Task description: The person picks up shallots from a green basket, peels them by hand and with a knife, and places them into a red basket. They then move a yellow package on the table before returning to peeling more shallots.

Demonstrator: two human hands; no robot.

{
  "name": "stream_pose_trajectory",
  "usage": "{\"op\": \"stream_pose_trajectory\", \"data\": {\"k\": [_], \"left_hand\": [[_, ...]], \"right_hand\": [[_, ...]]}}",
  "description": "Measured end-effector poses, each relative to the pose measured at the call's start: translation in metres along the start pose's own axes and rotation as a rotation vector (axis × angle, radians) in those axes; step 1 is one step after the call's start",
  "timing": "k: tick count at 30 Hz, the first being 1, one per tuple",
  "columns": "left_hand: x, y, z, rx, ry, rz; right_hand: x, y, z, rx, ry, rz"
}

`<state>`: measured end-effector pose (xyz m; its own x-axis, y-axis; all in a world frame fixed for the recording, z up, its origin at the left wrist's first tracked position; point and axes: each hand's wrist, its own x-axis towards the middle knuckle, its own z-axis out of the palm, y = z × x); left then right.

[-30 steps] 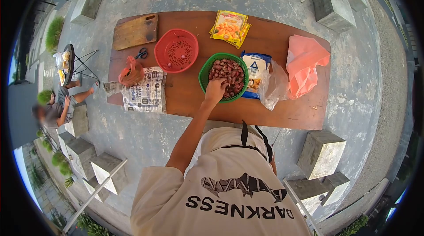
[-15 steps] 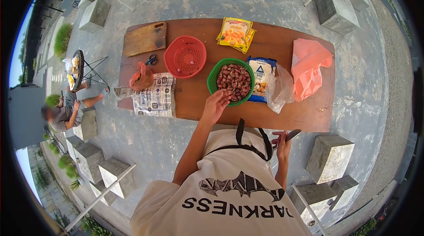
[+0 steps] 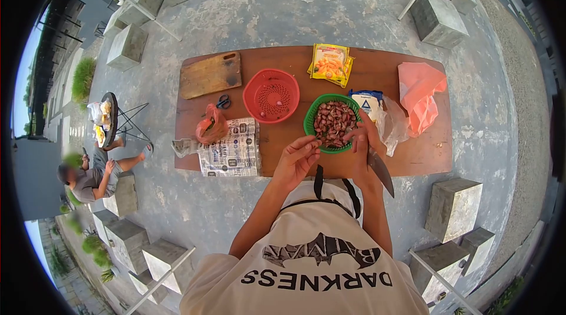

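Observation:
A green basket [image 3: 309, 119] full of small reddish shallots [image 3: 335, 123] stands near the table's front edge. Just left of its near rim, my left hand [image 3: 298, 160] has thumb and fingertips pinched together; whatever is between them is too small to make out. My right hand [image 3: 367, 153], at the basket's right side, is closed around a knife [image 3: 382, 174]. The blade points back toward me, past the table edge, and the handle is mostly hidden by the hand. Both hands are raised close together in front of my body.
On the wooden table [image 3: 283, 161] are a red colander [image 3: 250, 98], cutting board [image 3: 210, 74], scissors [image 3: 223, 101], orange plastic bag [image 3: 211, 126], newspaper-print sheet [image 3: 239, 153], yellow packets [image 3: 330, 62], blue-and-white flour bag [image 3: 367, 101], clear bag [image 3: 394, 128] and pink bag [image 3: 420, 94]. A person [image 3: 91, 182] sits at left.
My left hand has drawn back from the shallots to the basket's near-left side. My right hand has risen with the knife from beside my waist to the basket. The camera view has shifted.

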<state>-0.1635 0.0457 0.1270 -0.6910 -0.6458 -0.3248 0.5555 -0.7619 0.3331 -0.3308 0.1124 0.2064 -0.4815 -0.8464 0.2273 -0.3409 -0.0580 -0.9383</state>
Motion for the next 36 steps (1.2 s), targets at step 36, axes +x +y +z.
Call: {"op": "stream_pose_trajectory", "data": {"k": [36], "left_hand": [[-0.08,0.073,-0.011,1.141,-0.086,0.538]], "right_hand": [[-0.107,-0.039,0.118,0.353,-0.164,0.434]]}}
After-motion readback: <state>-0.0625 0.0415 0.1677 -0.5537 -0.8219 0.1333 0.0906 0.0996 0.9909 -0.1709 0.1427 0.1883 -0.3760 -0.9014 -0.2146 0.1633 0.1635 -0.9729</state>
